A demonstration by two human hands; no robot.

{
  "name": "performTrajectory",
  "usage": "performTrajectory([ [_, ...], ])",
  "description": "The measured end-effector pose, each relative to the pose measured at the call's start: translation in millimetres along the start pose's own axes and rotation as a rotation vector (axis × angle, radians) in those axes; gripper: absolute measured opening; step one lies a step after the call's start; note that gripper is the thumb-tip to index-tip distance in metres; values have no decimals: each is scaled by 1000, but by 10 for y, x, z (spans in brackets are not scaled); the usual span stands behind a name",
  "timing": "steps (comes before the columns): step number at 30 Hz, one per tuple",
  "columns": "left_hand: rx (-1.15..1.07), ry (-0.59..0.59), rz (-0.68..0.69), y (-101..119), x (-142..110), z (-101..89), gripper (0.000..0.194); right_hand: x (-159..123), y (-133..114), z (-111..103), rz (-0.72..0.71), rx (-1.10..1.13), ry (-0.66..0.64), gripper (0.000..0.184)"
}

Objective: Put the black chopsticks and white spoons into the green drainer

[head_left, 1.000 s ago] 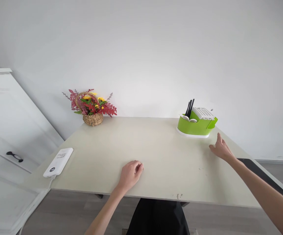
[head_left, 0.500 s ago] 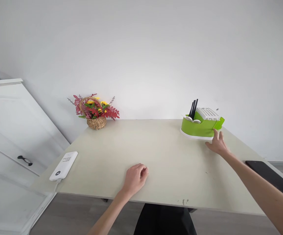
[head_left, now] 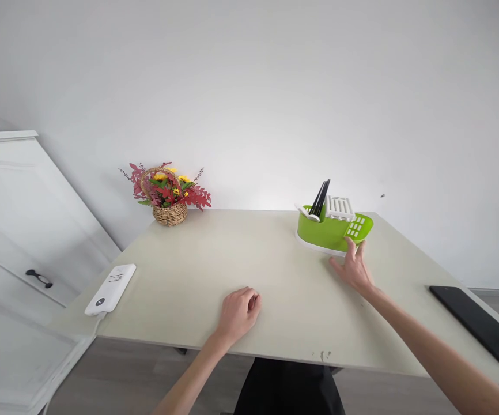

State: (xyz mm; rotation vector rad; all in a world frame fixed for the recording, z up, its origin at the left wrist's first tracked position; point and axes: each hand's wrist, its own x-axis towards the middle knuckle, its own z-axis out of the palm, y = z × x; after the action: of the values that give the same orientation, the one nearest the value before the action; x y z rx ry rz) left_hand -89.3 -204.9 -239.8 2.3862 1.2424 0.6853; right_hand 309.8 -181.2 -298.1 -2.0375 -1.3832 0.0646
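A green cutlery holder with a white base stands towards the back right of the table. Black chopsticks and white spoons are in its left part; a white slotted rack tops the middle. At its right end, by a green perforated tray, the fingers of my right hand touch the holder. They are spread, with the thumb out to the left. My left hand rests on the table near the front edge, loosely curled, with nothing seen in it.
A wicker basket of artificial flowers sits at the back left. A white power bank with a cable lies at the left edge, beside a white cabinet. A black phone-like slab lies along the right edge.
My right hand has come up to the holder's right end and touches it. The holder has slid left and slightly nearer, turning somewhat. My left hand stays on the table.
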Motion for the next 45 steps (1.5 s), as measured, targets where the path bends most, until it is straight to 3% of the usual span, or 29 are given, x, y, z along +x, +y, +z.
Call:
performTrajectory([
  [14, 12, 9, 6, -39, -44, 6, 29, -805, -969, 268, -242, 171, -47, 77],
  [23, -9, 14, -3, -20, -59, -3, 28, -1142, -1340, 206, -248, 227, -136, 75],
  [30, -33, 8, 7, -31, -85, -22, 30, -1393, -1297, 91, -159, 294, -170, 80],
  [36, -49, 8, 8, -1, -80, -38, 30, -1481, -1139, 18, -66, 214, -150, 75],
  [45, -53, 27, 1, -14, -106, -55, 32, -1509, -1009, 274, -149, -48, -69, 65],
])
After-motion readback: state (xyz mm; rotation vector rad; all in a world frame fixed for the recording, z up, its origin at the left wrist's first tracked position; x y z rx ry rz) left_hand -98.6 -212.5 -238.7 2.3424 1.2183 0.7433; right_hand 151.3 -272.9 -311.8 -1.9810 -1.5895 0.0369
